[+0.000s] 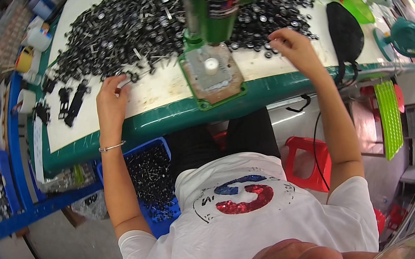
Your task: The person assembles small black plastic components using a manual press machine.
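My left hand (112, 102) is at the near left edge of the heap, its fingers closed on a thin metal axle with a small black wheel (134, 78) at its end. To the right of the press, my right hand (297, 53) hovers by a pile of black wheels (269, 19), fingers curled together; whatever is in them is too small to make out. Between my hands stands a green bench press (214, 20). On its metal base plate (211, 83) sits a round, pale fixture (211, 65). Wheels and short metal axles make up the big heap (121, 29) at left.
Black plastic parts (72, 105) lie at the table's left. A black flat pad (345, 32), a light-green scoop (358, 7) and a green fan (408, 37) are at right. Below are a blue bin (151, 179) of small parts and a red stool (308, 165).
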The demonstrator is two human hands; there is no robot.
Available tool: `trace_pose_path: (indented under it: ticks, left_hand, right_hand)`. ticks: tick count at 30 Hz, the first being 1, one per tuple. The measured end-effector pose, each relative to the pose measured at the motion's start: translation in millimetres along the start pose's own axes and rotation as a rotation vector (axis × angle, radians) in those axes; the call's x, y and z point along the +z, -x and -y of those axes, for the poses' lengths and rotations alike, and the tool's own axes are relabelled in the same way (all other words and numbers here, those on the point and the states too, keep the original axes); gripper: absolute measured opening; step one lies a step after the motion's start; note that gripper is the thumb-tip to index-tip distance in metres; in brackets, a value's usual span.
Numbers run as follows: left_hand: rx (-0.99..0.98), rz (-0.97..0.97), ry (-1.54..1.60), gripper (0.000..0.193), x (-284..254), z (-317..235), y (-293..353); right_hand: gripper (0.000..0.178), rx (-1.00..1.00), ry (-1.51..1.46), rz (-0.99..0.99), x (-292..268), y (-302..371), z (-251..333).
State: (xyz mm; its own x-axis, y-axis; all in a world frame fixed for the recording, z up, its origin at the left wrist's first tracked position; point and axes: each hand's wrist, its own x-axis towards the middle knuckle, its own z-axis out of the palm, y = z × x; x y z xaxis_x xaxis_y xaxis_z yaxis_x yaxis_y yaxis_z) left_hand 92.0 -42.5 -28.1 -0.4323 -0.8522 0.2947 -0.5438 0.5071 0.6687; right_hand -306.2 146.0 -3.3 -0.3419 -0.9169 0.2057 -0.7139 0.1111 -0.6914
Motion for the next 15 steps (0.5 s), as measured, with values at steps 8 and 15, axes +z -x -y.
trace_pose_path:
  ticks: [8,15]
  left_hand:
    - [-0.102,-0.045,-0.013,0.013,27,5,-4]
    - [-0.305,-0.033,0.777,0.019,34,-24,0]
  right_hand:
    - [0.018,-0.113,0.284,-0.132,28,34,-13]
    - [0.022,-0.266,-0.153,-0.100,48,17,43]
